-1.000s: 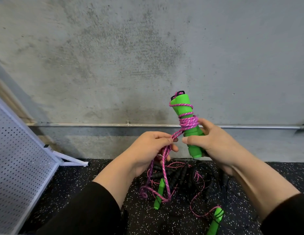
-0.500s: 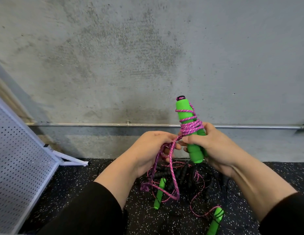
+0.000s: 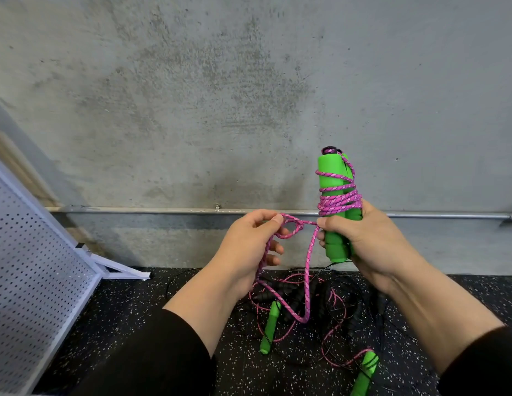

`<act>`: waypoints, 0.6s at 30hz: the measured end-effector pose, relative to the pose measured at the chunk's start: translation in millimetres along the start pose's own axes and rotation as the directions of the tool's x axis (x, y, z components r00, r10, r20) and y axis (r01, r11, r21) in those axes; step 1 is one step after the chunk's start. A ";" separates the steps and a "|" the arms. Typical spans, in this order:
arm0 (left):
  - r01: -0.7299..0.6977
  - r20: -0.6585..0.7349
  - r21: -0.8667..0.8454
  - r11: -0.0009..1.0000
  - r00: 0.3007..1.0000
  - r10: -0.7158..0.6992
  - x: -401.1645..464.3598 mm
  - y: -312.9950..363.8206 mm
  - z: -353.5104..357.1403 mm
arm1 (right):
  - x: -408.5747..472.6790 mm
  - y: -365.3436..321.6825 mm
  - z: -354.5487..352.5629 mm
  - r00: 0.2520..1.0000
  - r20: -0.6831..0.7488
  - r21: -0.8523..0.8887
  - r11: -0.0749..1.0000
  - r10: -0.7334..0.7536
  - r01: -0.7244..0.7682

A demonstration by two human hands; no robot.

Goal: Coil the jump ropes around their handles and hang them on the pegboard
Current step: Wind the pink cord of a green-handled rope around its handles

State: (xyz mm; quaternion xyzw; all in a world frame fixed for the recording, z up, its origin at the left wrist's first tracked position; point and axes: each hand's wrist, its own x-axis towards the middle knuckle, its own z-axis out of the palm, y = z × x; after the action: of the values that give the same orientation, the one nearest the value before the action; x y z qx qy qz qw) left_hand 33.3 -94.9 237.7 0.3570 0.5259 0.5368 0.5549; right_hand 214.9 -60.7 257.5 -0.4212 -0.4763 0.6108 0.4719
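right hand (image 3: 363, 238) grips a pair of smooth green foam handles (image 3: 333, 207) upright before the rough grey concrete wall (image 3: 220, 95), braided pink cord (image 3: 306, 270) coiled round them; left hand (image 3: 246, 247) pinches a cord loop beside them, above the speckled black rubber floor (image 3: 135, 304).

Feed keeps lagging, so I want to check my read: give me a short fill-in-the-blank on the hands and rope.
1. The right hand grips the ____ handles.
2. The pink rope is coiled around the ____.
3. The left hand pinches a ____ of that rope.

Missing words: green; handles; loop
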 end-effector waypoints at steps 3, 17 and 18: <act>-0.070 -0.077 0.023 0.997 0.995 0.071 0.5 -0.5 0.5 | 1.5 0.2 -1.1 1.000 -0.019 -0.004 1.000 -0.015 0.015; -0.195 -0.014 0.093 0.976 0.980 0.197 -5.8 15.3 -1.1 | 7.9 2.2 -1.9 0.962 -0.196 -0.042 0.982 -0.190 0.185; -0.152 0.042 0.074 0.986 0.988 0.149 -7.7 17.8 -2.1 | 7.3 1.1 -2.3 0.959 -0.194 -0.051 0.978 -0.208 0.202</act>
State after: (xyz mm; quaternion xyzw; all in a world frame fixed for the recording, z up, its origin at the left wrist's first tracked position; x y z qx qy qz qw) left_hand 28.3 -99.8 255.9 0.4263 0.5076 0.5500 0.5081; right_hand 215.4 -53.2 255.4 -0.4354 -0.4773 0.5061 0.5714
